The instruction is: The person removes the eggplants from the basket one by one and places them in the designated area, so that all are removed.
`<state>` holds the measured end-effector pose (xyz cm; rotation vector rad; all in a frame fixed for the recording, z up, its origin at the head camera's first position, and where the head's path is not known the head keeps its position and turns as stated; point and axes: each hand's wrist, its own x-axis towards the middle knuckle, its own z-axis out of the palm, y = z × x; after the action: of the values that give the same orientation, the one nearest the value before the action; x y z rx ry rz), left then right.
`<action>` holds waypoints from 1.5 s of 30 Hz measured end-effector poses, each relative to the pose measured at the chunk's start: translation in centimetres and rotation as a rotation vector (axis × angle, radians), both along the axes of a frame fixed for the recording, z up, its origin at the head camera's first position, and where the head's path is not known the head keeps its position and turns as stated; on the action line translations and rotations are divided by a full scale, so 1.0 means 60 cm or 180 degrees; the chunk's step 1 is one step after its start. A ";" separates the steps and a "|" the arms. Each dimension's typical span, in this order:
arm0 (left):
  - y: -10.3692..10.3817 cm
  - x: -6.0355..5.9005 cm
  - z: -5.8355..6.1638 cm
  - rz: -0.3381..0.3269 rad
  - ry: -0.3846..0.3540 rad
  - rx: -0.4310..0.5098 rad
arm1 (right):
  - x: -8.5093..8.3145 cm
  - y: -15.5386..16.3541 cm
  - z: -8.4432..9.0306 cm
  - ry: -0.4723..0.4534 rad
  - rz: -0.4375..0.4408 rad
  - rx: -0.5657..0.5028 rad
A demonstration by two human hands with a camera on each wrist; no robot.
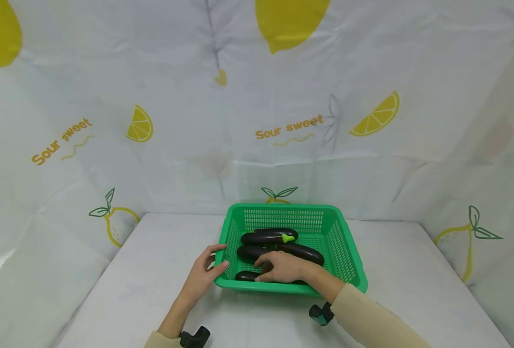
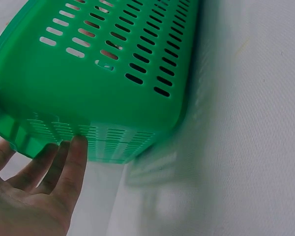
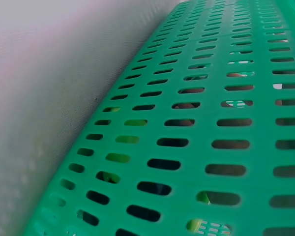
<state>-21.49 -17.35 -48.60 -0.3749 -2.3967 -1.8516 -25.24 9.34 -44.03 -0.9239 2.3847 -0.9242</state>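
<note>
A green slotted basket (image 1: pixel 283 209) stands on the white table and holds several dark purple eggplants. My left hand (image 1: pixel 202 278) grips its near left corner, thumb over the rim and fingers against the outer wall. The left wrist view shows those fingers (image 2: pixel 71 167) on the basket (image 2: pixel 113 98) from below. My right hand (image 1: pixel 283 268) reaches inside and curls over the front eggplant (image 1: pixel 245 276). Another eggplant (image 1: pixel 267 237) with a green stem lies at the back. The right wrist view shows only the basket's wall (image 3: pixel 211 123), not the hand.
The white table (image 1: pixel 413 270) lies to both sides of the basket. A lemon-print cloth (image 1: pixel 283 130) closes off the back and both sides. Black wrist camera mounts (image 1: pixel 193 337) sit on both forearms.
</note>
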 end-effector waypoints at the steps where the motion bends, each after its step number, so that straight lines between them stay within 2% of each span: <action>1: 0.000 0.000 0.000 -0.0013 0.0004 0.0005 | 0.000 -0.001 0.000 -0.0012 0.0011 0.0004; 10: -0.001 0.000 0.000 -0.0074 0.0028 0.0044 | 0.001 -0.002 0.001 -0.0151 0.0034 -0.0018; 28: 0.002 0.001 0.003 -0.0032 0.0003 0.0007 | 0.004 0.022 0.009 -0.0647 -0.0106 -0.0428; 37: 0.002 0.001 0.001 -0.0027 0.0018 0.0014 | 0.008 0.041 0.019 -0.0493 -0.0203 -0.0468; 45: 0.002 0.002 0.002 -0.0010 0.0014 -0.0017 | 0.016 0.059 0.033 -0.0461 -0.0427 -0.0702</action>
<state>-21.39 -17.20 -48.51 -0.3830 -2.4002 -1.8440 -24.25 12.88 -42.03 -0.7515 2.2755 -1.2810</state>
